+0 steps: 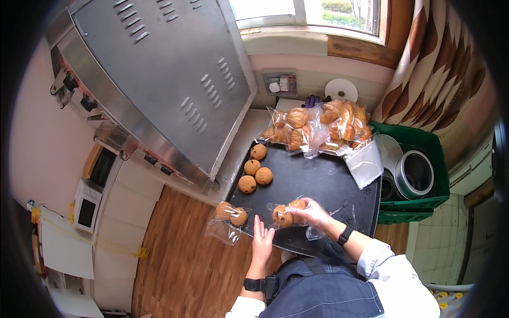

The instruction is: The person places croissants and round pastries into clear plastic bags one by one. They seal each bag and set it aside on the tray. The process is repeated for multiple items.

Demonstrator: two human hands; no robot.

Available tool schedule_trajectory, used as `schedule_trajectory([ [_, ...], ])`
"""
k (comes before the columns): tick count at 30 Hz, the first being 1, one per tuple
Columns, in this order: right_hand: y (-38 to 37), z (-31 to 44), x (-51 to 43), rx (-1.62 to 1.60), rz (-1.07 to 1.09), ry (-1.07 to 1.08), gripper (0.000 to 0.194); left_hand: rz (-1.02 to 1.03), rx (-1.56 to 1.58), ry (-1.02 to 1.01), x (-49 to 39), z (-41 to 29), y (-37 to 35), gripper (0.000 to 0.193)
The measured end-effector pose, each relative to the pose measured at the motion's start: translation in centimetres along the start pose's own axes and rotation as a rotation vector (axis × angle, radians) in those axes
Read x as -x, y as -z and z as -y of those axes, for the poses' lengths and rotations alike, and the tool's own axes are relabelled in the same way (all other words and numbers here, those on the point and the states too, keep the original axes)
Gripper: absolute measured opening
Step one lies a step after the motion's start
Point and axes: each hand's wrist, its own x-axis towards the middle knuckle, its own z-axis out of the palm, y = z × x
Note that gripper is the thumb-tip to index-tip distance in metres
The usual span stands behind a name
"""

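My right hand [312,212] grips a clear plastic bag that holds two round brown buns [282,216] over the near part of a black baking tray [314,175]. Just left of that bag, my left hand [262,236] is empty, palm up with its fingers spread slightly. A second clear bag with two buns [238,217] lies at the tray's near left corner. Several unwrapped buns [263,175] sit along the left side of the tray. On its right edge rests a stack of flat clear bags [364,165].
Bagged croissants [300,131] are piled behind the tray. A green crate [439,171] with round metal pans [414,175] stands at right. A large steel oven [167,79] is at left. By the wall are a white roll [341,90] and a socket box [280,84].
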Motion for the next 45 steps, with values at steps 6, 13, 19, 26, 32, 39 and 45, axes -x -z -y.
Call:
schedule_trajectory([
  [6,-0.1,0.7,-3.0,0.484,-0.224,0.045,0.086,-0.269,-0.221,-0.07,1.4,-0.1,5.1,0.048],
  [13,-0.7,2.6,2.1,0.717,-0.556,0.599,0.044,-0.907,-0.902,-0.182,1.1,-1.7,14.7,0.067],
  [19,-1.5,6.5,6.2,0.89,-0.034,0.857,0.021,-0.115,-1.971,-0.588,-3.1,-4.6,21.7,0.088],
  [26,-0.9,8.1,9.2,1.015,-0.029,0.955,0.022,0.268,-1.855,-0.86,-7.5,-4.4,22.5,0.06],
  [32,-0.5,8.6,10.7,0.924,-0.151,0.924,0.026,0.198,-1.323,-0.945,-8.2,-7.4,17.5,0.024],
  [39,-3.8,11.0,9.9,0.755,-0.068,0.894,0.072,0.081,-0.51,-0.56,-4.4,-14.6,7.4,0.026],
  [45,-6.4,11.8,7.7,0.057,0.368,0.409,0.082,0.198,-0.001,-0.324,0.9,-17.5,1.0,0.038],
])
